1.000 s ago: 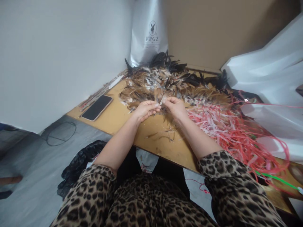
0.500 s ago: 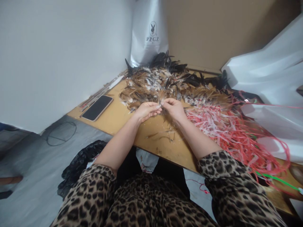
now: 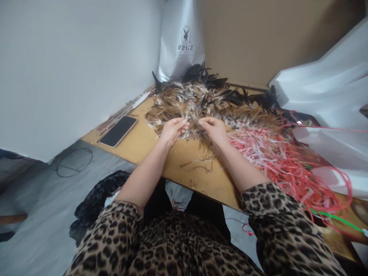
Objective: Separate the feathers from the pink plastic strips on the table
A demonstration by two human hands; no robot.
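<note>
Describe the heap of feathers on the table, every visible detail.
The heap of feathers spreads across the far part of the yellowish table, mostly brown, with whitish bits toward the middle and dark plumes along the back. A white PPGZ bag stands behind it, and pink and red strips adjoin its near right side. The left hand and right hand are at its near edge; what they hold is too blurred to tell.

Bench [image 3: 143,138]: bare gap between phone [image 3: 118,131] and left hand [image 3: 171,131]; second gap between forearms [image 3: 148,174], loose scraps there; heaped feathers [image 3: 169,96] bar far side, tangled ribbons [image 3: 276,153] the right
</note>
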